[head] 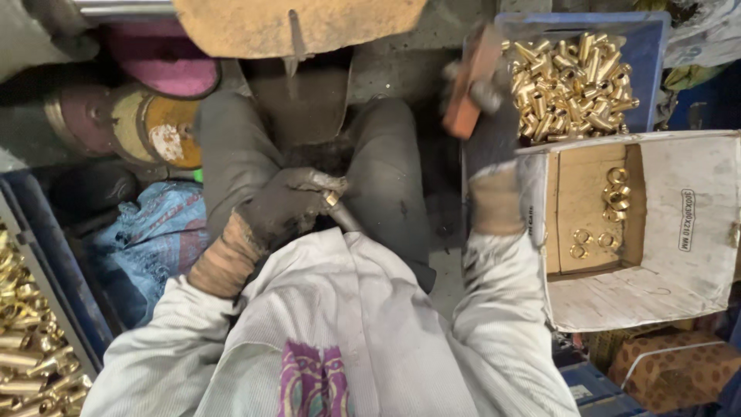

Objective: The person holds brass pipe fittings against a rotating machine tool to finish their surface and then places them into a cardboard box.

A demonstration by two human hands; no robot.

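Observation:
My left hand [287, 207], in a dark dirty glove, is closed around a grey metal rod [345, 218] with a small brass piece [332, 198] at its tip, held over my lap. Motion blurs my gloved right hand [477, 91] as it grips an orange-brown block-shaped tool [468, 85] beside the blue crate [648, 54] of brass fittings [571, 85]. An open cardboard box [679, 224] at my right holds several brass rings [614, 197].
A grinding machine with a tan cover [293, 27] and a worn wheel [166, 139] stands ahead. A blue tray [54, 270] of brass tubes [27, 347] lies at my left, next to a blue printed sack [154, 232]. Patterned cartons [671, 371] sit at lower right.

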